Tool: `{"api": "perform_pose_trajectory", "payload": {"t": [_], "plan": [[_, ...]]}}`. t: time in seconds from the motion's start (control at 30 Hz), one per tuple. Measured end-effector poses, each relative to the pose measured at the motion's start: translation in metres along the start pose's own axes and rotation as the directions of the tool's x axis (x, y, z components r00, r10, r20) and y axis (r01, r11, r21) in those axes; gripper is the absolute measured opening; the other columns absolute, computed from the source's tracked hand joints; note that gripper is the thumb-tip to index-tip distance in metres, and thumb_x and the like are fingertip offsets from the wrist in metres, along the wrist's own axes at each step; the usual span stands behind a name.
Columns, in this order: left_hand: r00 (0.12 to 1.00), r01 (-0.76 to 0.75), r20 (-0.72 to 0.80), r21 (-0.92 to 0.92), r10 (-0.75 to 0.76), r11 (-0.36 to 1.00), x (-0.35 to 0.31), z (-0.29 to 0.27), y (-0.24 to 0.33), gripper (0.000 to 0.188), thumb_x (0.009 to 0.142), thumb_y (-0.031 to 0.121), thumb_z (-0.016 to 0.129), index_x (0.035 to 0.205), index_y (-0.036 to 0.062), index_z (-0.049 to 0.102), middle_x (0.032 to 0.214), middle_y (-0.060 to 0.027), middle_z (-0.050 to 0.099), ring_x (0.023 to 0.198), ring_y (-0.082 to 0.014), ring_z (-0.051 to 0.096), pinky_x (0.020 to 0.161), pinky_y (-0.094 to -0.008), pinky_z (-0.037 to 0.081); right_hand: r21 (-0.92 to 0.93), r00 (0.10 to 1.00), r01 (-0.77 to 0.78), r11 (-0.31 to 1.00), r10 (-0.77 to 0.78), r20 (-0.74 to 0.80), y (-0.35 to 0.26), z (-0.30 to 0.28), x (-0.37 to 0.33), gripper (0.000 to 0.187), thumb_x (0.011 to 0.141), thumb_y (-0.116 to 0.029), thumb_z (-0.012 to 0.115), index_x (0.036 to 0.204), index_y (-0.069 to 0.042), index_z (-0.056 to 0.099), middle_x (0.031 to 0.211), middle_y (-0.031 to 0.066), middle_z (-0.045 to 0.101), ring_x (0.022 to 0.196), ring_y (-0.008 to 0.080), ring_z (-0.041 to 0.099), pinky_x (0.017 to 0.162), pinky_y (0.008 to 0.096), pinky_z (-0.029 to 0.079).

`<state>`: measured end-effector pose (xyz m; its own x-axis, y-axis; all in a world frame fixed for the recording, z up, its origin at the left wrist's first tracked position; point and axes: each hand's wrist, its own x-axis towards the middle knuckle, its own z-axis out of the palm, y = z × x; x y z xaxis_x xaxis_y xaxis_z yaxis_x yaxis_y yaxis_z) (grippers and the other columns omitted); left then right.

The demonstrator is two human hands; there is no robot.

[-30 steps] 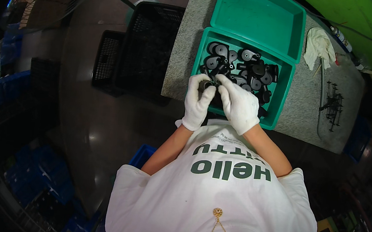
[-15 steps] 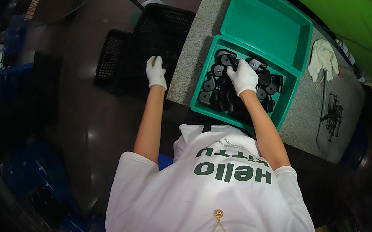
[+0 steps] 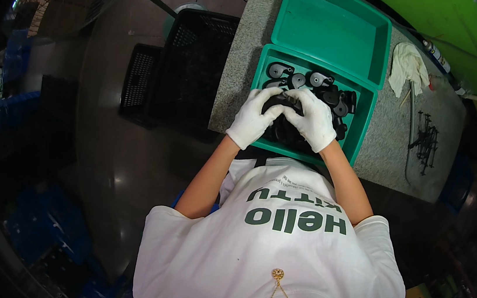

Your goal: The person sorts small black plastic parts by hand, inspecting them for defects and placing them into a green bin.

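Note:
My left hand (image 3: 252, 117) and my right hand (image 3: 315, 119), both in white gloves, meet above the lower green bin (image 3: 364, 128). Between their fingertips they grip a black part (image 3: 283, 101), which looks like a caster wheel; the fingers cover much of it. Below and around the hands, the bin holds many similar black-and-grey caster wheels (image 3: 320, 79), lying loose in a pile. Part of the pile is hidden under my hands.
Behind the bin lies a second green bin (image 3: 331, 33). On the grey table (image 3: 238, 72) to the right are a white cloth (image 3: 407, 68), a bent rod (image 3: 411, 124), a spray can (image 3: 437, 57) and thin black pins (image 3: 425, 141). Black crates (image 3: 192, 67) stand at the left.
My left hand has come from beside the table, over the crates, to the bin. My right hand has drawn slightly nearer with a caster wheel, and both hands now grip it.

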<state>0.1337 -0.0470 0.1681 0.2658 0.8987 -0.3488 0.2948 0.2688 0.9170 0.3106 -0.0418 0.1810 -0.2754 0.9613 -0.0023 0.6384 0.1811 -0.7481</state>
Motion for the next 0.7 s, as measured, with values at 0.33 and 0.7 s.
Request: {"api": "perform_pose_trajectory", "payload": {"t": [0.33,0.7], "plan": [[0.982,0.141,0.186,-0.809,0.021,0.570,-0.028,0.016,0.005,0.037,0.090,0.008,0.054,0.125,0.0027,0.041,0.109,-0.0079,0.050,0.095,-0.0166,0.055,0.080,-0.0308,0.050,0.216,0.992,-0.123,0.969,0.126,0.000,-0.033,-0.032,-0.034,0.046,0.086,-0.033,0.059,0.121,-0.005,0.051,0.097,0.0211,0.064,0.087,0.0385,0.063,0.075,0.0425,0.050],[0.985,0.036,0.160,-0.556,0.064,0.831,-0.044,0.030,0.010,0.035,0.093,0.003,0.045,0.127,0.0031,0.038,0.115,-0.0092,0.048,0.105,-0.0159,0.055,0.084,-0.0322,0.054,0.198,0.994,-0.108,0.974,0.100,0.050,-0.041,-0.028,-0.041,0.033,0.088,-0.025,0.056,0.114,-0.005,0.055,0.096,0.0188,0.065,0.086,0.0366,0.063,0.073,0.0419,0.050]]}}
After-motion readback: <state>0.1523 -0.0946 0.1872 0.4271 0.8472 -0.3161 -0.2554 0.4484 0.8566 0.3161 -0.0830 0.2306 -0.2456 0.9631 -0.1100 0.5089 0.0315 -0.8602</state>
